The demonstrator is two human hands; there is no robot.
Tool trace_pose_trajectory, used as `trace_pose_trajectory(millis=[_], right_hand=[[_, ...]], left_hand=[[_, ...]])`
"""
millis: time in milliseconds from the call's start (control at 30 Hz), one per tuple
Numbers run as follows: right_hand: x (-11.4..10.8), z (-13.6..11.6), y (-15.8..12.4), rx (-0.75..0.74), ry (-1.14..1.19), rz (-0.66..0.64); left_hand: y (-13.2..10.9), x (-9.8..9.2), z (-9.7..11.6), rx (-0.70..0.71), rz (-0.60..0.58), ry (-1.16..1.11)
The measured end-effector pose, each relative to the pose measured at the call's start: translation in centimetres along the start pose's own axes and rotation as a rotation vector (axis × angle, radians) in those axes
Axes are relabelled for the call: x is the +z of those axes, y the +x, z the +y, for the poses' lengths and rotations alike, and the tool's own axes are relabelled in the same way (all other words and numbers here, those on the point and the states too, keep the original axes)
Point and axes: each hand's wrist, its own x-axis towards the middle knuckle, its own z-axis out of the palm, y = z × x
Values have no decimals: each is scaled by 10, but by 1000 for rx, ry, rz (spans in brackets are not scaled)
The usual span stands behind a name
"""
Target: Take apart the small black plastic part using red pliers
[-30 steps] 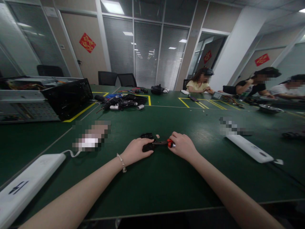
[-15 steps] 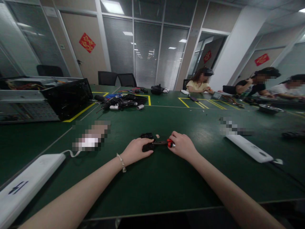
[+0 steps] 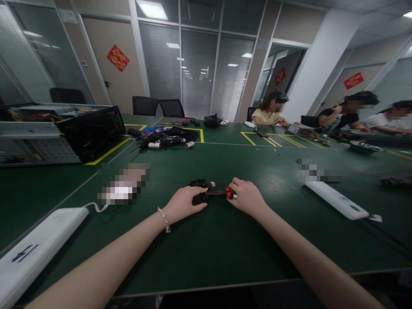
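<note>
My left hand (image 3: 186, 201), with a beaded bracelet at the wrist, is closed on a small black part (image 3: 200, 197) on the green table. Thumb and fingers sit on either side of it. From the right, my right hand (image 3: 247, 195) grips a pair of pliers (image 3: 219, 193) by red handles. The dark metal jaws point left and reach the black part's edge; whether they clamp it is too small to tell. Behind my left hand, more black material (image 3: 197, 183) shows, and a small pale scrap (image 3: 213, 184) lies just beyond the jaws.
White power strips lie left (image 3: 48, 240) and right (image 3: 336, 199). A computer case (image 3: 93, 133) stands at the far left. Tools and cables (image 3: 167, 136) are heaped at the back. A metal bowl (image 3: 365, 147) sits far right, near several people seated across the table.
Almost nothing differs. Both hands, the black part and the pliers stay in the same place.
</note>
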Motion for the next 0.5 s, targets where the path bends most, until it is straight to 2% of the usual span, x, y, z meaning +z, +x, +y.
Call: trace_pose_trajectory(millis=[500], right_hand=[[-3, -1, 0, -2, -26, -11]], left_hand=[[0, 1, -1, 9, 8, -1]])
